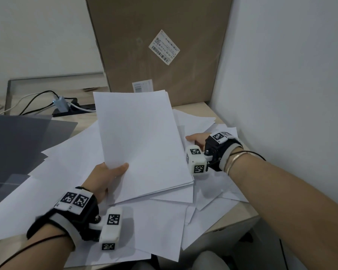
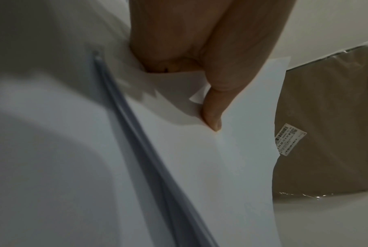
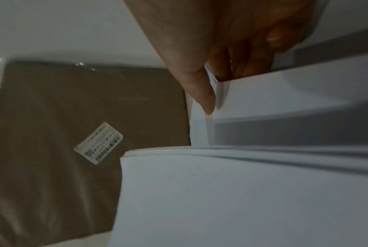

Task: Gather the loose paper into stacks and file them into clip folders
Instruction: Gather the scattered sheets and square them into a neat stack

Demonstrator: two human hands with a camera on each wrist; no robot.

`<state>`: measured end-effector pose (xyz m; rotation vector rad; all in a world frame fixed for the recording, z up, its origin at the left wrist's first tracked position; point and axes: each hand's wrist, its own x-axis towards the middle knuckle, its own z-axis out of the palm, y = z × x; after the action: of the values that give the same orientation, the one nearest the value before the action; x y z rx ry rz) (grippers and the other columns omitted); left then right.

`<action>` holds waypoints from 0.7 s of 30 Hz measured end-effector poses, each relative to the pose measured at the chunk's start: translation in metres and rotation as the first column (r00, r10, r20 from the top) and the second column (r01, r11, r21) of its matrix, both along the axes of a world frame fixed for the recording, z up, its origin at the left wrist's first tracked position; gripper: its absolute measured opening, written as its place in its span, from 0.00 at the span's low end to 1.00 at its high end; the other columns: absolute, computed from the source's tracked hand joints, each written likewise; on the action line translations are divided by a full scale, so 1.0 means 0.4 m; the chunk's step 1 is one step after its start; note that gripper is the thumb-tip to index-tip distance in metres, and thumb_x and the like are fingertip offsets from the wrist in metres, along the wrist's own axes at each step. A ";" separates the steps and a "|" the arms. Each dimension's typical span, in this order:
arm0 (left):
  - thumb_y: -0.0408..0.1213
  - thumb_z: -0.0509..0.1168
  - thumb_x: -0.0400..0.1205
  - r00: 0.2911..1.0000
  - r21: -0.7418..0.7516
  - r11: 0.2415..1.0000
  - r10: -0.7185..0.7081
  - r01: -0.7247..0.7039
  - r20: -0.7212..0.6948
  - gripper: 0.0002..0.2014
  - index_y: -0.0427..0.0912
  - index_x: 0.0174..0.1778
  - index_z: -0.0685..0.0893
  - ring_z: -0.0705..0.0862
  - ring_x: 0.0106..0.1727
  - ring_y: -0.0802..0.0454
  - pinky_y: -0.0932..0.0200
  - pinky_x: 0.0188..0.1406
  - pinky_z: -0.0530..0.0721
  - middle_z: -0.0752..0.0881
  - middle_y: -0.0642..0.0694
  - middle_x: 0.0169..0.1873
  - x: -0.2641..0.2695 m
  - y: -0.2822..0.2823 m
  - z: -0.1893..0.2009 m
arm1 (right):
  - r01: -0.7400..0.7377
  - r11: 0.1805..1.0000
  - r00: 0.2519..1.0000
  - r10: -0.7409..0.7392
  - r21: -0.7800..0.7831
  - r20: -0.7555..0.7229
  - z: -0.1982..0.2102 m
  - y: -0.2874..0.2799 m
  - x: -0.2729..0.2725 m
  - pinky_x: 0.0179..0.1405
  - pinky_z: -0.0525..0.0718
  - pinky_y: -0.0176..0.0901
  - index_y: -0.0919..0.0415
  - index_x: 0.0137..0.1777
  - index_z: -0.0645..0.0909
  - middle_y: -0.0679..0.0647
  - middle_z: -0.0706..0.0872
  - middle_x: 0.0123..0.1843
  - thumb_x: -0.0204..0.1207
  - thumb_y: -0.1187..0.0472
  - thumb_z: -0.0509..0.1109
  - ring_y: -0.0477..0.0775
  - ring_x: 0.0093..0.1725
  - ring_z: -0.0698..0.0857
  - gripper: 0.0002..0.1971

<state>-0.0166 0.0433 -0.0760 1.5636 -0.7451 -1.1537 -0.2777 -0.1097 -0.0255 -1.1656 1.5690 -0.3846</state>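
Note:
A stack of white paper (image 1: pixel 142 141) is held lifted and tilted over the table. My left hand (image 1: pixel 113 170) grips its near left corner, thumb (image 2: pixel 212 113) on top and fingers underneath. My right hand (image 1: pixel 192 138) is just right of the stack and pinches the edge of loose paper (image 3: pixel 263 93) between thumb (image 3: pixel 204 100) and fingers. More loose sheets (image 1: pixel 164 227) lie scattered and overlapping under the stack. Grey translucent clip folders (image 1: pixel 18 145) lie flat at the left.
A large cardboard box (image 1: pixel 160 45) with a label stands against the back wall. Cables and a small adapter (image 1: pixel 61 104) sit at the back left. A white wall (image 1: pixel 281 75) closes the right side. The table's front edge (image 1: pixel 248 217) is near my right forearm.

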 end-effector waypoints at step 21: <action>0.36 0.75 0.75 0.998 -0.022 0.997 0.067 -0.067 -0.015 0.15 0.37 0.56 0.84 0.85 0.58 0.36 0.39 0.66 0.80 0.88 0.35 0.56 -0.006 0.010 0.014 | -0.323 0.945 0.940 0.327 -0.056 0.100 -0.008 0.160 -0.101 0.20 0.81 0.34 0.58 0.59 0.77 0.53 0.89 0.39 0.76 0.71 0.70 0.46 0.24 0.85 0.15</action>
<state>-0.0191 0.0472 -0.0704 1.5494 -0.6888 -1.1026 -0.3183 -0.0458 -0.0287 -1.3850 1.2517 -0.2539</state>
